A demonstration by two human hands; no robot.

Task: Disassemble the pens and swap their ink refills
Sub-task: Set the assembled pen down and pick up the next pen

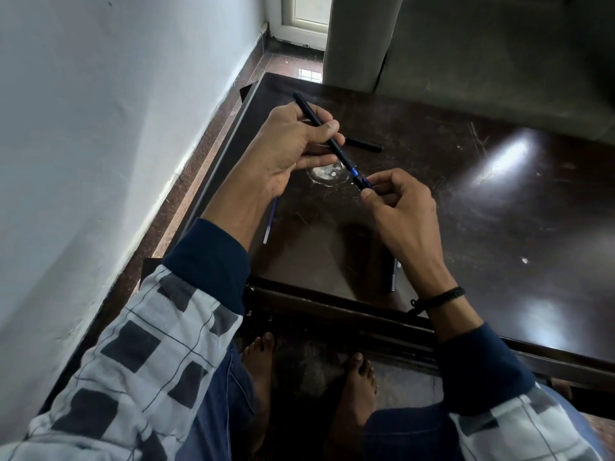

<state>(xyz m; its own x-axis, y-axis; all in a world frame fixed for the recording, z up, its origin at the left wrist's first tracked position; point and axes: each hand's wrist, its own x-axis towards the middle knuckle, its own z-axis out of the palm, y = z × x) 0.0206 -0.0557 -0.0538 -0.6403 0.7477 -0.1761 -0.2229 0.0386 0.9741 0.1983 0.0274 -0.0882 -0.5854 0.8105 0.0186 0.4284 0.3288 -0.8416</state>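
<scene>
A black pen [307,111] with a blue ring near its tip is held slanted above the dark table [466,201]. My left hand [293,148] grips its barrel, thumb on top. My right hand [396,201] pinches the tip end of that pen between thumb and fingers. A black pen piece [364,144], probably a cap, lies on the table just behind the hands. A thin ink refill [270,224], violet with a pale end, lies on the table under my left wrist. Another dark pen [393,274] lies near the table's front edge, partly hidden by my right forearm.
A white wall [100,128] runs close along the left side of the table. A grey sofa [499,54] stands behind the table. A round pale mark [327,173] is on the tabletop below the pen. My bare feet [309,377] rest under the front edge.
</scene>
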